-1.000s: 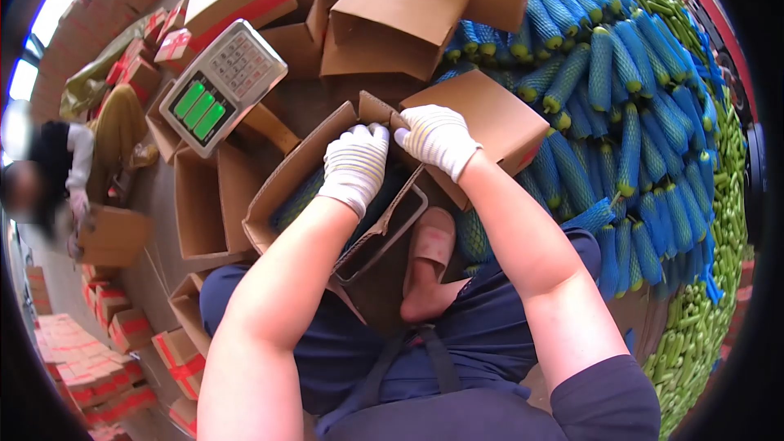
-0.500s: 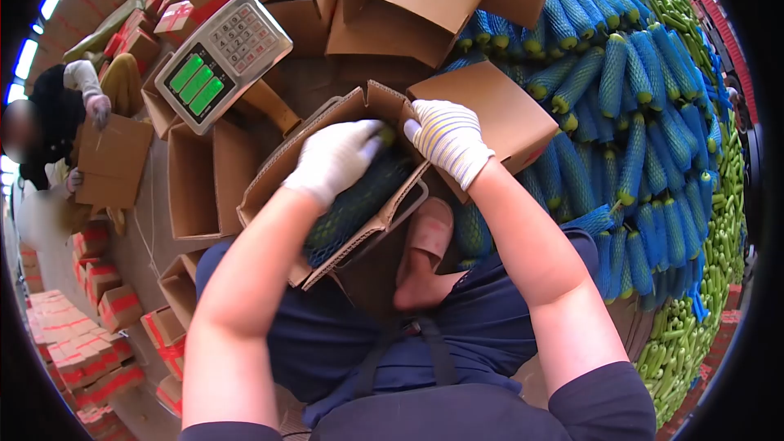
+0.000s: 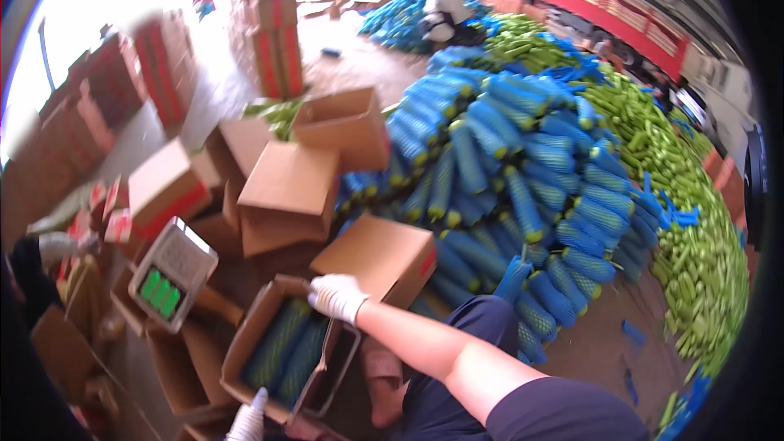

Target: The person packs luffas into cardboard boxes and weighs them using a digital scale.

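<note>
An open cardboard box (image 3: pixel 231 351) stands before me, with green vegetables in blue mesh sleeves (image 3: pixel 282 351) lying side by side inside. My right hand (image 3: pixel 339 297), in a white striped glove, is closed on the box's right upper rim. At the bottom edge of the view, my left hand (image 3: pixel 247 422) is partly cut off. Its gloved thumb or finger lies against the near rim, and the hand seems to grip the box there. Under the box shows part of a metal frame (image 3: pixel 347 367).
A scale with a lit green display (image 3: pixel 171 273) stands left of the box. Empty cartons (image 3: pixel 290 180) lie beyond it. A large heap of mesh-sleeved vegetables (image 3: pixel 523 171) fills the right, with loose green ones (image 3: pixel 694 278) behind. Another person (image 3: pixel 449 8) sits far back; stacked cartons (image 3: pixel 273 24) stand left.
My view has swung up and right across the heap. My left hand has come out of the box to its near rim; my right hand stays at the rim. Sleeved vegetables now show plainly inside.
</note>
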`<state>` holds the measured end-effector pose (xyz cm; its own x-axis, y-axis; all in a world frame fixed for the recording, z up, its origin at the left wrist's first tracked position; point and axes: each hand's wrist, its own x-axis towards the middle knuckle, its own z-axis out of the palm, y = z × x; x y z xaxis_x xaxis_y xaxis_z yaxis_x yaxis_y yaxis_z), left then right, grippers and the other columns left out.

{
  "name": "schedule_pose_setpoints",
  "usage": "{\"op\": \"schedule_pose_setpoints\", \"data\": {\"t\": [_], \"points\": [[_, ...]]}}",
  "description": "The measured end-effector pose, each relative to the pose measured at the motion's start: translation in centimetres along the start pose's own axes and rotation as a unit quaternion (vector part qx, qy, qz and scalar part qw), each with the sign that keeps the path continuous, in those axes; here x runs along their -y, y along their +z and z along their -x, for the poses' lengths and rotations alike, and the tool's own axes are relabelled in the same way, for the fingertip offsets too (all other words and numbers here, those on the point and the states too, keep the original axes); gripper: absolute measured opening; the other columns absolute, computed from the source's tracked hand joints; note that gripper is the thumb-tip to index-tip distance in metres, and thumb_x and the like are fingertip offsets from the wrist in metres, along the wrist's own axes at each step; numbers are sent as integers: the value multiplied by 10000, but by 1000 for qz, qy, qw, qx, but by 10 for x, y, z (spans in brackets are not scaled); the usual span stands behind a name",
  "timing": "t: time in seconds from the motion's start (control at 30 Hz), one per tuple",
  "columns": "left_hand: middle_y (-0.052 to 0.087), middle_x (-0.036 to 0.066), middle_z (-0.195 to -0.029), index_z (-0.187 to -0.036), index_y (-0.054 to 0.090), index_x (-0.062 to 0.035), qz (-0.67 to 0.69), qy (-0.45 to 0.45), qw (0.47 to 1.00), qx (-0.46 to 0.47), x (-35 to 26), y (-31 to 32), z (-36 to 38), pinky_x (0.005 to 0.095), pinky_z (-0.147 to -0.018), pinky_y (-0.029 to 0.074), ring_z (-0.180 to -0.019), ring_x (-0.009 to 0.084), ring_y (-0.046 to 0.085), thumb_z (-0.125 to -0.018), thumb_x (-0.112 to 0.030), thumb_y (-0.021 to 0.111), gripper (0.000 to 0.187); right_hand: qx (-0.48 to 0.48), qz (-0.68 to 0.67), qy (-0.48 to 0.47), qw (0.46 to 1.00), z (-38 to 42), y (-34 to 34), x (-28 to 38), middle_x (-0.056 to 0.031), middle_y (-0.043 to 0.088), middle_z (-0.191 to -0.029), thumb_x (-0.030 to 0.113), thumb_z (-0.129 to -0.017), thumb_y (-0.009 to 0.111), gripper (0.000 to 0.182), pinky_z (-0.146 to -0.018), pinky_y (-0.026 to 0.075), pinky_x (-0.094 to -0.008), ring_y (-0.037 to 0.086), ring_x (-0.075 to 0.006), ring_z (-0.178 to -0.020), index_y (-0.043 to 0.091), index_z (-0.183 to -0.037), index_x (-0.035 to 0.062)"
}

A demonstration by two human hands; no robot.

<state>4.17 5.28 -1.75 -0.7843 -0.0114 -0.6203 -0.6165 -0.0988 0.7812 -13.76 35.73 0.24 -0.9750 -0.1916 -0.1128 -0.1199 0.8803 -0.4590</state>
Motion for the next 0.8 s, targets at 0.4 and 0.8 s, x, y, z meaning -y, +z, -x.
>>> {"op": "schedule_pose_setpoints", "data": {"t": [0.4, 0.8], "points": [[713, 76, -1006, -1048, 709, -25, -279, -52, 954, 94, -8, -140, -22, 358, -857, 526, -919, 202, 653, -821, -179, 700, 274, 166, 17, -82, 983, 87, 3, 33, -181, 705, -770, 269, -798, 527, 305, -728, 555, -430, 703, -348, -760, 740, -795, 50], [715, 114, -919, -1032, 693, 29, -262, -113, 922, -260, 46, -258, 125, 349, -819, 502, -857, 203, 662, -817, -178, 626, 306, 135, -134, -283, 940, 93, 129, 187, -181, 688, -820, 359, -935, 550, 326, -718, 537, -451, 667, -378, -784, 631, -983, 47]]}}
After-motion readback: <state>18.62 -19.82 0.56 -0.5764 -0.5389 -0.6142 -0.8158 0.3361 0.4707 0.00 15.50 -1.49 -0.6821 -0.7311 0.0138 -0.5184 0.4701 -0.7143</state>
